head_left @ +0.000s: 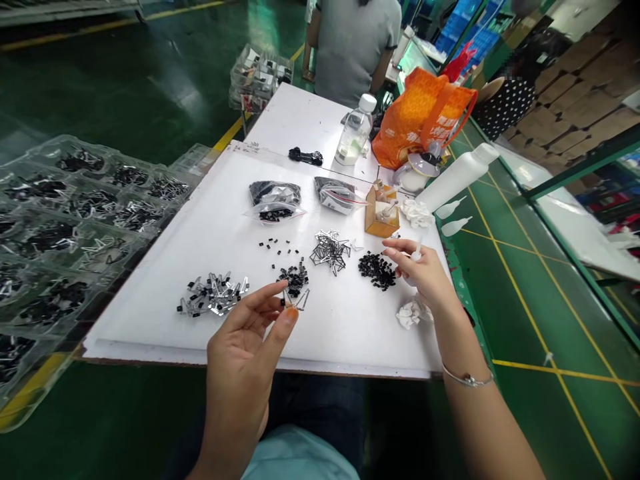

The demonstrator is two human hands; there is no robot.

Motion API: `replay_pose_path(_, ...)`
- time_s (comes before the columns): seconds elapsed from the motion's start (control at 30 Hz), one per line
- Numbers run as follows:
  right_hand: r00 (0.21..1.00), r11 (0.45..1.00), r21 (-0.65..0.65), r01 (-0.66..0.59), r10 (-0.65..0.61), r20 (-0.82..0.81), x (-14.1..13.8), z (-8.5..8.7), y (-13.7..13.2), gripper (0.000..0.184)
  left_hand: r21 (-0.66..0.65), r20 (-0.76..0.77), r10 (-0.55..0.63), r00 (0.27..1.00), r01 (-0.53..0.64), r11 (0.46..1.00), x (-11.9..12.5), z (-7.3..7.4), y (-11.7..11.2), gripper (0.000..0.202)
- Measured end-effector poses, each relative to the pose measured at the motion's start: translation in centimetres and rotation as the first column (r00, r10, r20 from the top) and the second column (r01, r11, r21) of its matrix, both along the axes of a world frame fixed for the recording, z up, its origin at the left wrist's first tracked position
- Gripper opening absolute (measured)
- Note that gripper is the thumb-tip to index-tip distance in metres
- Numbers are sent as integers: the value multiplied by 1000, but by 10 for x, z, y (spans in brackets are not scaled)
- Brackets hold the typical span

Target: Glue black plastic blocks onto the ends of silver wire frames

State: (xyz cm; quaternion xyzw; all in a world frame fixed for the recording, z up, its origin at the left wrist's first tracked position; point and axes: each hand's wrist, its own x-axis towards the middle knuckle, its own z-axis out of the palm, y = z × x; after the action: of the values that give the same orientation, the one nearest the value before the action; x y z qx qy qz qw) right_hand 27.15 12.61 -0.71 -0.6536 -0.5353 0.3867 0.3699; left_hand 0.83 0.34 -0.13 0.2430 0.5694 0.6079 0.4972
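My left hand [245, 347] is raised over the near edge of the white table, thumb and fingers pinching a thin V-shaped metal clip [303, 301]. A small black piece [283, 303] shows beside the fingertips at one end of this clip. My right hand [423, 272] is closed around a small white dropper bottle [417, 253], mostly covered by the fingers. Its thumb and index fingertips hover at the edge of a pile of small black pieces [376, 270]; whether they hold one is too small to tell. Another black pile [295, 277] lies just beyond my left fingertips.
Loose metal clips [330, 251] lie mid-table, and clips with black pieces [213, 293] at left. Behind are plastic bags [275, 200], a wooden box [381, 217], a white bottle [457, 177] and an orange bag [423, 117]. Compartment trays [100, 220] stand left. Crumpled tissue [413, 312] lies right.
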Motion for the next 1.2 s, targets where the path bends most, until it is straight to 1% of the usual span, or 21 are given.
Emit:
replay_pose_path(0.17, 981, 990, -33, -137, 140, 132, -2, -4, -4, 41, -11, -13, -6, 1000, 6, 1000, -1, 3, 0, 30)
replay_pose_path(0.33, 918, 957, -30, -290, 287, 274, -10, -8, -6, 15, -11, -32, -4, 999, 4, 1000, 0, 2, 2, 31)
replay_pose_path(0.4, 891, 948, -17, -317, 304, 338, -16, -9, -6, 6, -19, -18, -6, 1000, 6, 1000, 1, 1, 2, 31)
replay_pose_path(0.47, 873, 947, -4, -321, 298, 386, -21, -7, -7, 3, -32, -10, -9, 1000, 9, 999, 1, 1, 2, 31)
replay_pose_path(0.53, 870, 951, 9, -311, 280, 405, -25, -4, -8, 3, -45, -10, -14, 1000, 14, 999, 1, 1, 2, 32)
replay_pose_path(0.6, 885, 960, 25, -278, 246, 395, -26, -1, -10, 2, -56, -16, -19, 1000, 18, 998, 0, 0, 1, 33)
replay_pose_path(0.63, 898, 967, 29, -252, 222, 381, -26, 0, -11, 1, -59, -20, -18, 1000, 16, 998, 0, 0, 1, 34)
replay_pose_path(0.7, 926, 983, 31, -183, 161, 340, -24, 1, -14, 7, -66, -28, -18, 999, 17, 998, -1, -1, 0, 33)
replay_pose_path(0.83, 971, 998, 45, -45, 33, 235, -18, -4, -19, 13, -76, -23, -30, 999, 28, 997, 1, -2, 0, 33)
replay_pose_path(0.93, 992, 997, 71, 31, -39, 116, -15, -6, -20, 14, -74, -8, -40, 999, 40, 996, 5, -2, 1, 31)
replay_pose_path(1.0, 996, 992, 85, 88, -88, -4, -16, -6, -24, 19, -77, -4, -36, 999, 35, 996, 8, -2, 1, 31)
replay_pose_path(1.1, 960, 987, 54, 151, -134, -244, -25, -5, -39, 28, -89, -13, -35, 999, 33, 995, 10, -4, 2, 33)
replay_pose_path(1.2, 876, 989, -13, 147, -137, -462, -42, -3, -65, 33, -99, 0, -57, 998, 56, 994, 11, -7, 3, 34)
